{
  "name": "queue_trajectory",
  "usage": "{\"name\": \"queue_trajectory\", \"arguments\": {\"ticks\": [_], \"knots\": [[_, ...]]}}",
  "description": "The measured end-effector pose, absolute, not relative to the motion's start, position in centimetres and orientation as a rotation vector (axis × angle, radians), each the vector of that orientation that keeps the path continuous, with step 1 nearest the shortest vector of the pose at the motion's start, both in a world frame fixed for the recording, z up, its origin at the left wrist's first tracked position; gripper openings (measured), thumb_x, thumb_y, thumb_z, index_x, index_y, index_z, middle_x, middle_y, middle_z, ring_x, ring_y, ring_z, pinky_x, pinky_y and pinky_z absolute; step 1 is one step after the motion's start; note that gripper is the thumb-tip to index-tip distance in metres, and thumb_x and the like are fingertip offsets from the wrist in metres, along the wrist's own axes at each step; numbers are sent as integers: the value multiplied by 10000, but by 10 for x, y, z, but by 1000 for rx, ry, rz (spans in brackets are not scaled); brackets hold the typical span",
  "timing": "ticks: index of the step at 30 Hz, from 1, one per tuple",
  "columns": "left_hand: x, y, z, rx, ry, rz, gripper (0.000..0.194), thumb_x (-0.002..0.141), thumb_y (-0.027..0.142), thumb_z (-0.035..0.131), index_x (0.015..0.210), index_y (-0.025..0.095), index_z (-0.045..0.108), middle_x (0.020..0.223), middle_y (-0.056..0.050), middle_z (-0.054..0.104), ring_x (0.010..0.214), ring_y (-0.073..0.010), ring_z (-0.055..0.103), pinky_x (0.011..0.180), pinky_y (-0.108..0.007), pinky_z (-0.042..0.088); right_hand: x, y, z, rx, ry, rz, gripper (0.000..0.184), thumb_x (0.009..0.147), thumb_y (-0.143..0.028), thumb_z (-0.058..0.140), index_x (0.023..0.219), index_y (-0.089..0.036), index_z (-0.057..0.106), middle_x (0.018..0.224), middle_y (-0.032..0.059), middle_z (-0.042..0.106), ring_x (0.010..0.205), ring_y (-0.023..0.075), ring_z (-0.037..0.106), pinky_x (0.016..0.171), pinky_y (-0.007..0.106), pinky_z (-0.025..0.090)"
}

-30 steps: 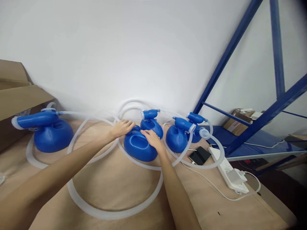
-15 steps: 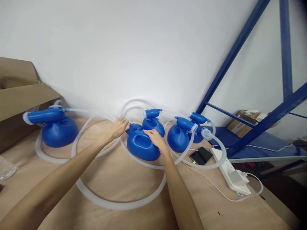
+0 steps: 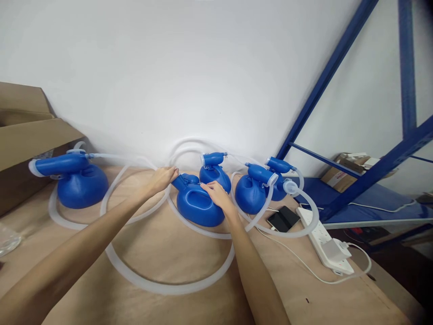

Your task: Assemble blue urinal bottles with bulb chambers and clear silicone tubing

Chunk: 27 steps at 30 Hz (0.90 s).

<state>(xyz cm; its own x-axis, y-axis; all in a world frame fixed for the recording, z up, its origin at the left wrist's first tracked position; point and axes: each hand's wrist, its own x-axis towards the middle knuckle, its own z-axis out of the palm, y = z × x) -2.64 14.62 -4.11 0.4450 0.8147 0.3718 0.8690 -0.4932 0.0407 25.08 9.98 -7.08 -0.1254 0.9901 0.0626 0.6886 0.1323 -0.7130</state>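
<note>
A bench (image 3: 162, 253) with a plain tan top is set against a bare white wall (image 3: 209, 67). Near its middle a blue bottle (image 3: 201, 214) is laid on its side, its neck turned toward the left. At the neck's mouth the left hand (image 3: 165, 177) is curled closed; what is gripped cannot be told. The right hand (image 3: 216, 193) is loosely bent against the bottle's upper side, its firmness of hold unclear. Four more blue bottles (image 3: 83, 187) are spread along the wall, and translucent hoses (image 3: 162, 288) are looped over the surface. A cardboard box (image 3: 30, 135) is placed at the left. At the right a phone (image 3: 283, 220) is laid near a white power strip (image 3: 313, 232), beside which a blue rack (image 3: 365, 210) is seen, with a carton (image 3: 338, 178) held on its shelf.
</note>
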Motion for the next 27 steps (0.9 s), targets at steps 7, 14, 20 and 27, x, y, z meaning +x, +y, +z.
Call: {"name": "queue_trajectory", "arguments": {"ticks": [7,14,20,27], "knots": [[-34,137,-33,-2658,-1321,-422,470,1017,573,492,1196,175,666,1224,-176,714,1198,-336,630,1125,-484,380,251,99,-70,-1599,-1855,752,544,964,-707,500,1086,-301,841,1346,43,702,1284,322,634,1128,439,411],[-27,135,-45,-2673,-1520,-501,485,1084,505,277,1045,202,654,905,-110,721,781,-255,685,724,-337,488,252,99,-72,-1582,-1852,762,549,960,-719,500,1091,-308,839,1347,31,706,1286,318,629,1131,443,402],[-37,139,-46,-2653,-1656,-668,585,1066,530,198,1018,202,680,869,-99,746,804,-268,713,771,-345,519,255,98,-74,-1545,-1870,775,526,948,-721,520,1034,-317,846,1330,12,710,1262,306,640,1107,423,417],[-69,131,-34,-2376,-1802,-1007,462,946,535,467,1207,199,646,1258,-161,703,1311,-366,569,1216,-582,293,263,102,-78,-1468,-1916,834,463,945,-676,558,976,-319,850,1325,2,694,1240,290,644,1090,406,428]]}}
